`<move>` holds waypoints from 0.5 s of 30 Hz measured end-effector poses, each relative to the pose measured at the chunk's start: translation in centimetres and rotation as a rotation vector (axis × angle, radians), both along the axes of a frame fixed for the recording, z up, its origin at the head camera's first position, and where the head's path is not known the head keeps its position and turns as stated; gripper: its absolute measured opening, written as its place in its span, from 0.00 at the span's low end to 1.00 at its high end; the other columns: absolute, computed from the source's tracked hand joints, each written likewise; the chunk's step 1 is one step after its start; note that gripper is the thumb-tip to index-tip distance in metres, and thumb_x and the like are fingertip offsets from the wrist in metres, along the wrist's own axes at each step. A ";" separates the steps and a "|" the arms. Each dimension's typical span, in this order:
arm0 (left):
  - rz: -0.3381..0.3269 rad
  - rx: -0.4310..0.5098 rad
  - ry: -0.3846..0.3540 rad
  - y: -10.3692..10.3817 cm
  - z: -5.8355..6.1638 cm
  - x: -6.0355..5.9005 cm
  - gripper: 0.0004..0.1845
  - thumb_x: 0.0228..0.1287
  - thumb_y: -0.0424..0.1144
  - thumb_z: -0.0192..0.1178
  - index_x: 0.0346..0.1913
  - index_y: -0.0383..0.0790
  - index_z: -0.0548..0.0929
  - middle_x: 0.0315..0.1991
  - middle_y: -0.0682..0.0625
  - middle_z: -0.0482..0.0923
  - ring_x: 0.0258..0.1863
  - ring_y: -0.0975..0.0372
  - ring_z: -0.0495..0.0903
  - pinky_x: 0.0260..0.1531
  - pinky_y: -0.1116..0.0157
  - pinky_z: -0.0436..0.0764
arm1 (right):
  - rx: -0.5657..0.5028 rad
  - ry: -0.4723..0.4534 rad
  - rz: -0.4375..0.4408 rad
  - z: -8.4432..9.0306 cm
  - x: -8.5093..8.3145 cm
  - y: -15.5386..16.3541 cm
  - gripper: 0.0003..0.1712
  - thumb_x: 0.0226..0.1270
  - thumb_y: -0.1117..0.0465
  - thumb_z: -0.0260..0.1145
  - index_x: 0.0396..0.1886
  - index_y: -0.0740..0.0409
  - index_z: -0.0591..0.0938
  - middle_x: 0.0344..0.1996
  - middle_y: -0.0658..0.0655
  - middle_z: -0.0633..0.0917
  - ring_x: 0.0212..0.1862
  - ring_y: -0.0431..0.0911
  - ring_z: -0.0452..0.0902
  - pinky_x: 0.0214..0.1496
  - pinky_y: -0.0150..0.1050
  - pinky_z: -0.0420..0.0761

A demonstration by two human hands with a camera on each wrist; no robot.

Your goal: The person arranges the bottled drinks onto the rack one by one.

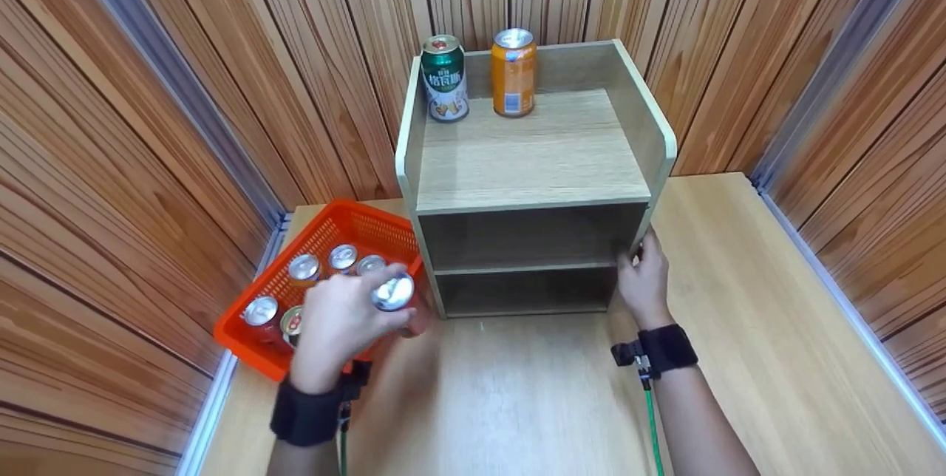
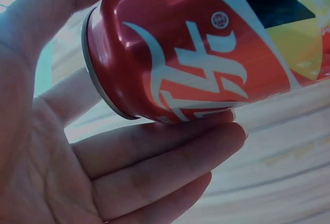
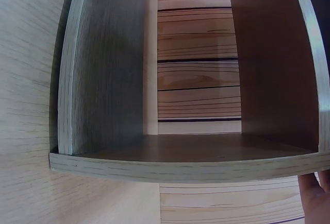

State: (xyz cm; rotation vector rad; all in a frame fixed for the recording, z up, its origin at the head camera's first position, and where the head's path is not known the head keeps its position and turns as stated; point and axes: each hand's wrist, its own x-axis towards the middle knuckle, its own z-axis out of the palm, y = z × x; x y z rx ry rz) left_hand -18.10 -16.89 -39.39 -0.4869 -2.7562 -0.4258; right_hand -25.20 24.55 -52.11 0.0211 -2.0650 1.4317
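Red cylindrical metal can (image 2: 206, 59), gripped near its top by the left hand (image 1: 344, 313) beside the orange plastic basket (image 1: 255, 354), looks stiff, slick; best held mid-body. Right hand (image 1: 647, 280) grips the pale wooden shelf unit (image 1: 539, 158).

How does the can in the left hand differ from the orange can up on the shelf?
The held can shows mainly red with large white characters; the orange can is mostly orange. The left hand grips the held can, while the orange can stands upright, untouched, on the shelf. Both have silvery tops.
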 end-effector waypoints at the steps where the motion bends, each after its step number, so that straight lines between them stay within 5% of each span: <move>1: -0.019 -0.005 0.003 0.5 -0.3 -0.1 0.28 0.44 0.58 0.74 0.52 0.56 0.86 0.26 0.53 0.81 0.21 0.59 0.74 0.21 0.63 0.73 | 0.002 0.007 -0.003 0.1 0.0 0.0 0.35 0.57 0.81 0.52 0.67 0.67 0.68 0.63 0.66 0.72 0.66 0.57 0.65 0.65 0.55 0.65; 15: -0.210 -0.039 -0.062 6.4 -4.8 -0.3 0.24 0.48 0.56 0.70 0.51 0.57 0.86 0.28 0.55 0.84 0.21 0.62 0.75 0.23 0.65 0.73 | 0.030 -0.028 -0.006 0.2 0.2 0.0 0.36 0.58 0.81 0.53 0.70 0.67 0.65 0.66 0.67 0.69 0.68 0.58 0.61 0.67 0.55 0.63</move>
